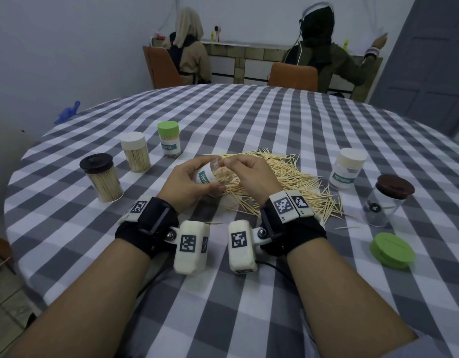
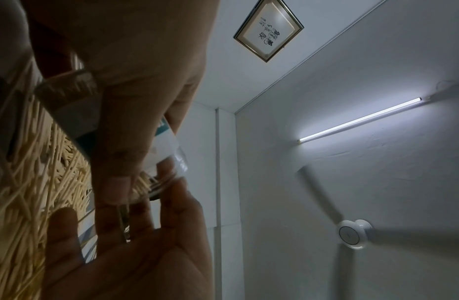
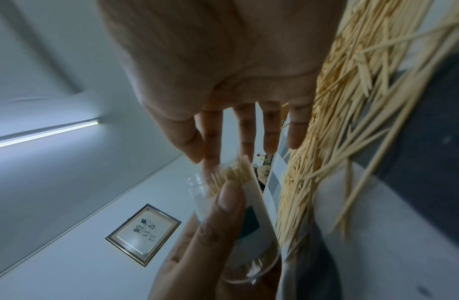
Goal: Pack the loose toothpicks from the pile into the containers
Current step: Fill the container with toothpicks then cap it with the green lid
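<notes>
The left hand (image 1: 189, 180) gripped a tilted open jar (image 1: 207, 174), labelled "TOOTH…", over the pile (image 1: 282, 179) near the table's (image 1: 249, 120) middle. The right hand (image 1: 249, 177) pinched toothpicks (image 3: 233, 172) at its mouth.

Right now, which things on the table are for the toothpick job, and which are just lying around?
For the job:
- toothpick pile
- open container gripped by left hand
- right hand feeding toothpicks in
- loose green lid
- two unfilled containers

Just lying about:
- blue object past the table's far-left edge
- three full capped containers, already done
</notes>
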